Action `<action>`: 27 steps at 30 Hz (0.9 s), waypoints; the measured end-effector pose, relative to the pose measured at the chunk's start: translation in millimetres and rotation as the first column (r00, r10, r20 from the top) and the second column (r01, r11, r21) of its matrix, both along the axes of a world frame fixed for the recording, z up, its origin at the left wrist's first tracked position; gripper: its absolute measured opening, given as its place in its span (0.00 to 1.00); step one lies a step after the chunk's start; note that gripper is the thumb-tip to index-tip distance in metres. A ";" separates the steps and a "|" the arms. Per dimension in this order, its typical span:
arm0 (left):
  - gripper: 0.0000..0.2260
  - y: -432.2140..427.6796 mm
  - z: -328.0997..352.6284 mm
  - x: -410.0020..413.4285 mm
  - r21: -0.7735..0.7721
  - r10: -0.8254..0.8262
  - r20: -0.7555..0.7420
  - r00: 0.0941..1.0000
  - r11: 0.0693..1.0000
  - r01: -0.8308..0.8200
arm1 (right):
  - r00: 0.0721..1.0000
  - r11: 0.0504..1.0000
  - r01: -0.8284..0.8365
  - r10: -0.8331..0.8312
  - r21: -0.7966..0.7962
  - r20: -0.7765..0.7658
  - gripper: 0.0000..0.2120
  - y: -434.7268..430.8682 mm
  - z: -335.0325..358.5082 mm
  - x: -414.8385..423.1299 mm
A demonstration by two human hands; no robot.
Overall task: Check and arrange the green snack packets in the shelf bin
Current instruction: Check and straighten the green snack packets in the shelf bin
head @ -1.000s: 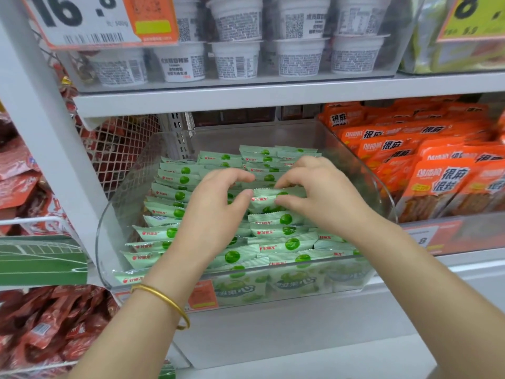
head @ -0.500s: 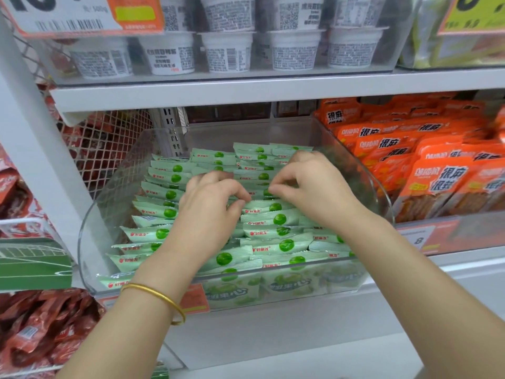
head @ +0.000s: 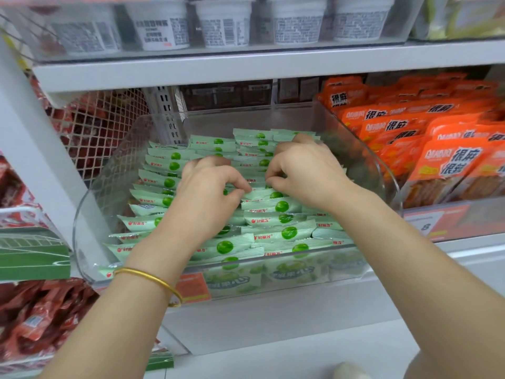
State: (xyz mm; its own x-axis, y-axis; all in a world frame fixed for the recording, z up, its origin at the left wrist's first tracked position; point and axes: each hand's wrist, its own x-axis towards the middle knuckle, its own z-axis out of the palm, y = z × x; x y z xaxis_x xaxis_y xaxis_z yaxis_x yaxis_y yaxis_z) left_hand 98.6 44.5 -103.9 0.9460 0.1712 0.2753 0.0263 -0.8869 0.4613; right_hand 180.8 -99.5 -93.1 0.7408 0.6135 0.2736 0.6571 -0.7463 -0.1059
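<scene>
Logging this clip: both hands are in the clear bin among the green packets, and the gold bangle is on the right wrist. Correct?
No: the head view shows the gold bangle on the left wrist. The left hand and right hand are indeed in the clear bin among the green packets.

Shelf, white [head: 273,324]: one clear bin [head: 106,181] of green snack packets [head: 281,233]; at right, orange packets [head: 451,160], apparently in a second bin.
</scene>
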 end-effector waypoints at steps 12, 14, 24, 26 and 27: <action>0.04 -2.6 3.0 -2.4 -0.029 0.003 0.065 0.998 1.000 -0.001 | 0.995 0.873 -0.035 -0.013 0.487 0.094 0.06 -0.7 -6.9 3.2; 0.03 -3.2 7.9 -5.2 -0.102 0.034 0.136 0.990 0.995 -0.020 | 0.994 0.821 -0.067 0.006 0.567 0.109 0.06 -3.9 -6.5 -0.3; 0.19 -5.4 18.0 -23.2 -0.300 -0.071 0.191 0.979 0.945 0.127 | 0.974 0.607 -0.214 0.069 0.765 0.218 0.04 -20.3 10.3 -27.3; 0.13 -6.5 19.4 -25.9 -0.328 -0.090 0.217 0.972 0.931 0.159 | 0.979 0.548 -0.201 0.098 0.812 0.176 0.04 -22.2 14.9 -30.8; 0.10 -7.2 20.8 -27.4 -0.351 -0.089 0.236 0.968 0.921 0.170 | 0.983 0.525 -0.181 0.117 0.831 0.141 0.05 -23.4 16.3 -31.5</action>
